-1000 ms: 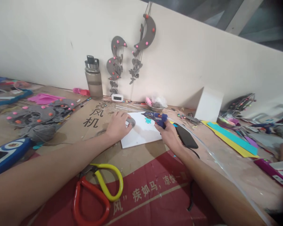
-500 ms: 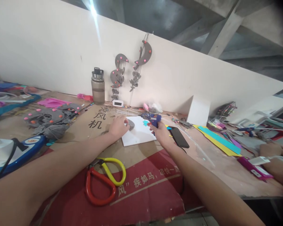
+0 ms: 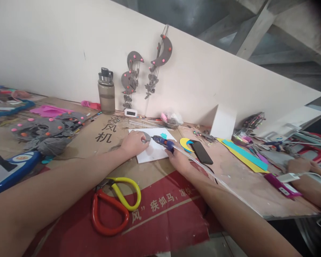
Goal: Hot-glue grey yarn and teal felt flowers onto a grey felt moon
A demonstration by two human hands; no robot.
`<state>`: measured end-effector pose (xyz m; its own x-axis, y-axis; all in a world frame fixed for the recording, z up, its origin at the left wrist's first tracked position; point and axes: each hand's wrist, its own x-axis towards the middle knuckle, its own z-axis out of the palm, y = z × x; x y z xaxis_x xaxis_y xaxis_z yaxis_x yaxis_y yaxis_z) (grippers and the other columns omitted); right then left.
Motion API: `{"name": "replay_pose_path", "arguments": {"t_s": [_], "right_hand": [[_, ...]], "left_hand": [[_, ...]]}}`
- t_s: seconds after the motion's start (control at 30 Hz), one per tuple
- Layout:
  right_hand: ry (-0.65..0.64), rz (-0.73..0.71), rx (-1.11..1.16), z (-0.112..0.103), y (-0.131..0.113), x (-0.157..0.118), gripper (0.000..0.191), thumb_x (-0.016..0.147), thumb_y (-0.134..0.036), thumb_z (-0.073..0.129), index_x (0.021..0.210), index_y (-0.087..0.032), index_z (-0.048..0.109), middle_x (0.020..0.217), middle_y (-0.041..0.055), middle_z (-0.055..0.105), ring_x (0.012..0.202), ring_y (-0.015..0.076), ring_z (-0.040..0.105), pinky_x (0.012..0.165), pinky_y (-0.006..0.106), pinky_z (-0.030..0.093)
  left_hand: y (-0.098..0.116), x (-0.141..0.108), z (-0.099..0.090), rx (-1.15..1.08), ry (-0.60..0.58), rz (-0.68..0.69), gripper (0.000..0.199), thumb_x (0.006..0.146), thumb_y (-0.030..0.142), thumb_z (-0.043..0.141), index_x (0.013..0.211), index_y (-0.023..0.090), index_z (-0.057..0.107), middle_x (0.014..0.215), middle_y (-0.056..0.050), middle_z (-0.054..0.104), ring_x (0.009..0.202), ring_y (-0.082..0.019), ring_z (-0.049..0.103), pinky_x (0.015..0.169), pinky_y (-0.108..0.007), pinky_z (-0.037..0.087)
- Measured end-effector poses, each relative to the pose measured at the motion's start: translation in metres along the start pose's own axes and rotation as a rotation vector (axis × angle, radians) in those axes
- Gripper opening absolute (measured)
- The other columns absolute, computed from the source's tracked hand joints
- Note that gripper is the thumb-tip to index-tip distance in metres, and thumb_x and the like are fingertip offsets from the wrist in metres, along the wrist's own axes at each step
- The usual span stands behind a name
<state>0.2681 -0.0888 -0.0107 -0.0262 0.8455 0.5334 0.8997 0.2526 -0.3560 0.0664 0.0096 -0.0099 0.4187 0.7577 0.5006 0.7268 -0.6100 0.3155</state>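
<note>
My left hand pinches a small grey felt piece over the left part of a white board. In my right hand is a blue glue gun, its tip pointing left at the grey piece, with a clear glue stick trailing from its back. A small turquoise piece lies on the board just behind the gun. Right of the board, a yellow crescent rests beside a black phone.
Red-and-yellow-handled scissors lie nearest me on the cardboard. A bottle stands by the wall, where grey moon garlands hang. Felt rings lie left; another person's hands are at the right edge.
The glue gun has turned and moved left, so its tip is now by the grey piece. The yellow crescent is now uncovered. The view has shifted slightly.
</note>
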Motion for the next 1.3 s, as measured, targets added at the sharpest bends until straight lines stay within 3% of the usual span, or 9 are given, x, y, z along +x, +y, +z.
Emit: {"name": "replay_pose_path", "arguments": {"t_s": [0.17,0.73,0.97,1.17,1.3], "right_hand": [[-0.047,-0.164,-0.072,-0.004,0.003,0.004,0.032,0.084,-0.018,0.048,0.115,-0.019,0.053,0.113,0.0103,0.06,0.104,0.0256,0.05,0.091,0.041,0.039],[-0.262,-0.241,-0.324,-0.01,0.009,0.017,0.034,0.084,-0.013,0.046,0.115,-0.021,0.055,0.108,0.0076,0.061,0.094,0.0237,0.046,0.081,0.036,0.032],[-0.187,-0.173,-0.374,-0.01,0.01,0.016,0.038,0.079,-0.011,0.048,0.115,-0.021,0.055,0.111,0.0076,0.06,0.098,0.025,0.044,0.08,0.037,0.031],[-0.247,-0.198,-0.367,-0.007,0.009,0.017,0.037,0.082,-0.012,0.047,0.116,-0.023,0.055,0.111,0.0069,0.06,0.097,0.024,0.045,0.078,0.036,0.03],[-0.195,-0.156,-0.375,-0.006,0.011,0.017,0.034,0.085,-0.015,0.046,0.116,-0.022,0.055,0.111,0.0076,0.06,0.097,0.0241,0.045,0.077,0.036,0.029]], "left_hand": [[0.0,0.0,0.005,0.017,-0.031,-0.025,0.019,0.069,0.039,0.06,0.076,0.022,0.063,0.088,-0.005,0.067,0.091,-0.025,0.06,0.078,-0.034,0.047],[-0.005,0.004,0.011,-0.021,-0.076,-0.051,0.018,0.07,0.037,0.06,0.078,0.021,0.061,0.089,-0.007,0.065,0.092,-0.025,0.059,0.078,-0.035,0.048],[-0.005,0.004,0.012,-0.033,-0.087,-0.061,0.017,0.071,0.035,0.059,0.078,0.02,0.061,0.09,-0.007,0.065,0.093,-0.024,0.058,0.081,-0.035,0.048],[-0.006,0.004,0.013,-0.042,-0.078,-0.048,0.018,0.07,0.037,0.058,0.079,0.02,0.06,0.089,-0.006,0.064,0.091,-0.023,0.058,0.079,-0.034,0.048],[-0.006,0.004,0.013,-0.032,-0.089,-0.053,0.019,0.07,0.037,0.058,0.079,0.02,0.061,0.09,-0.006,0.064,0.092,-0.023,0.058,0.078,-0.033,0.047]]}}
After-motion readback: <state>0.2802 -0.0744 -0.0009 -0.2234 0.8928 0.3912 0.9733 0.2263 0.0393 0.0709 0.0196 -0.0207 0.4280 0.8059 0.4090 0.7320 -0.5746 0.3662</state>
